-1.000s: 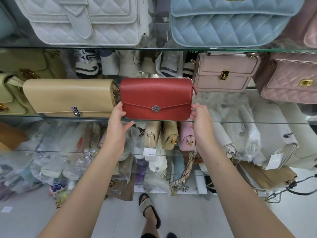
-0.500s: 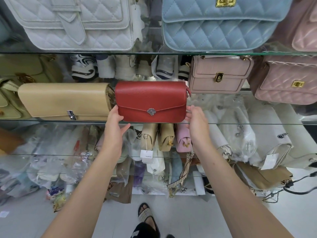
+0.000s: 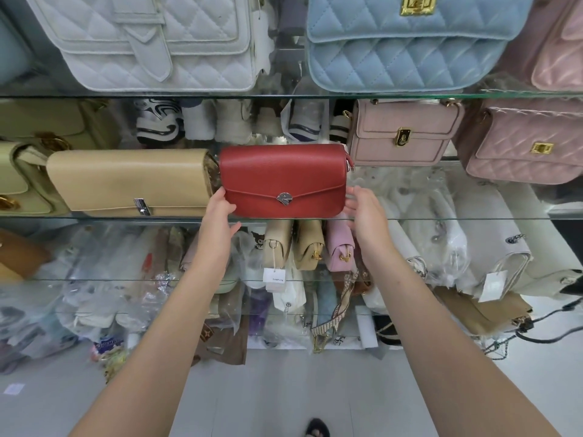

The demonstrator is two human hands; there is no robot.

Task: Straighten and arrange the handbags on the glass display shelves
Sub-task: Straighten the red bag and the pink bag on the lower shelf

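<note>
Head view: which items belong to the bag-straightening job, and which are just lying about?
Job: red handbag, between left hand and right hand; tan handbag; pink handbag; glass shelf.
Lying about: plastic-wrapped bags below; black cable; paper tag.

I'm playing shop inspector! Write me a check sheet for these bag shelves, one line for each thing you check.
Surface: glass shelf, one of several tiers; you can see through it.
Job's things: red bag stands upright at the shelf's front edge, with the beige bag on one side and the pink bag further back on the other.
Clutter: plastic-wrapped bags and a paper tag crowd the lower shelves.
Grippers: left hand touches the red bag's left end; right hand is at its right end, contact unclear.
Cables: black cable at the lower right.
Surroundings: pale floor; a sandalled foot.
</note>
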